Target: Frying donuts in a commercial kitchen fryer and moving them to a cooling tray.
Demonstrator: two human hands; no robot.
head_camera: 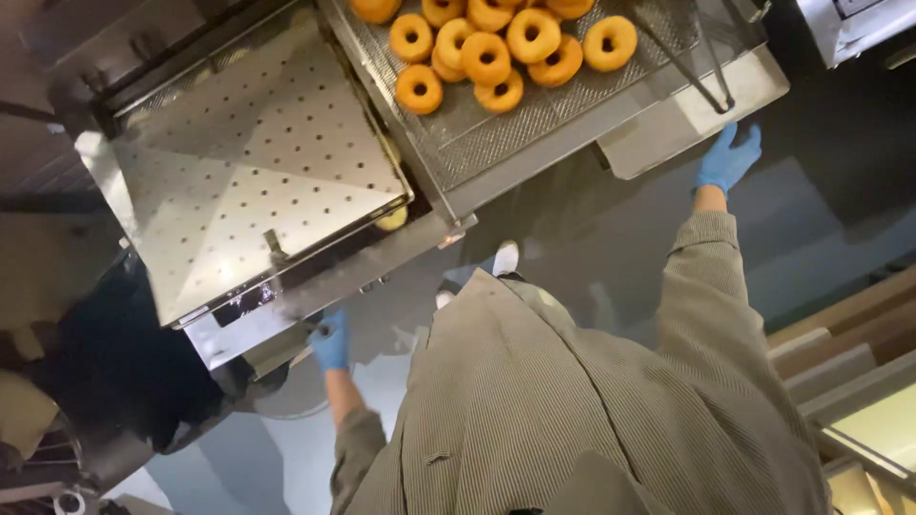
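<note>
I look down past my grey striped sleeves and both blue gloves. My left hand point(331, 341) is curled around a small dark handle on the front edge of a steel fryer point(286, 310). A perforated steel lid point(258, 162) covers the fryer, and a bit of doughnut point(392, 219) shows under its right corner. My right hand point(728, 157) is stretched out with its fingers spread, just below the corner of a flat steel shelf point(687, 119). Several golden ring doughnuts point(496, 52) lie on the wire mesh tray point(534, 124) beside the fryer.
Two thin metal rods point(701, 62) rest across the mesh tray's right end. My white shoe point(506, 257) shows on the dark floor. Pale wooden ledges point(840, 353) run along the right. Dark equipment point(124, 372) stands at the lower left.
</note>
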